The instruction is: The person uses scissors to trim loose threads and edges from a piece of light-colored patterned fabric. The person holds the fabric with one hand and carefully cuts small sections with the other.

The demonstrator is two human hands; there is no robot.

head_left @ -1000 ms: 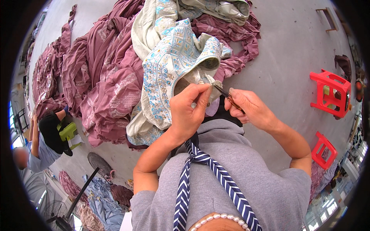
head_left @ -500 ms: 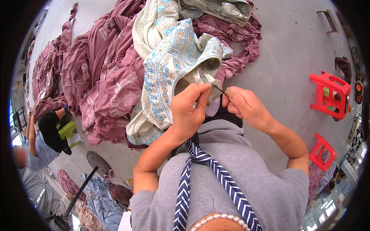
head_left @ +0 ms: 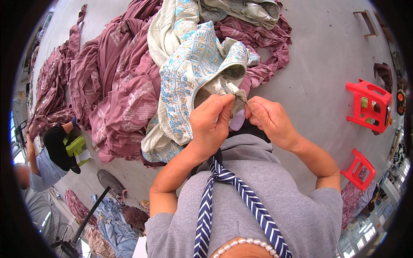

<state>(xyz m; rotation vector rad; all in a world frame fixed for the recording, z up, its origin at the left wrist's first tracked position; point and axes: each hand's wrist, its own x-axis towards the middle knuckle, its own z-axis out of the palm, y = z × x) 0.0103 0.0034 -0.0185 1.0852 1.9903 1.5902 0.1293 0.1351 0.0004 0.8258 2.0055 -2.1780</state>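
Note:
A heap of pale cream cloth point(head_left: 185, 81) with blue and gold embroidery lies in front of me. My left hand point(head_left: 211, 121) is closed in a pinch at a pale edge of this cloth, near its folded opening. My right hand point(head_left: 272, 121), also pinched, grips a slim dark piece point(head_left: 240, 99). That piece spans the small gap between the fingertips of both hands; its exact kind is too small to tell. Just below the fingertips hangs a bit of lilac cloth point(head_left: 237, 120).
Mauve patterned cloth point(head_left: 122, 103) is heaped to the left and behind. Red plastic stools point(head_left: 371, 105) stand on the grey floor at the right. At the far left a person point(head_left: 45, 167) sits on a green stool point(head_left: 76, 147), near a standing fan point(head_left: 64, 241).
My right hand has moved left, closer to my left hand, so less of the dark piece shows between them. At the far left, the person's arm has shifted, with mauve cloth raised by the hand.

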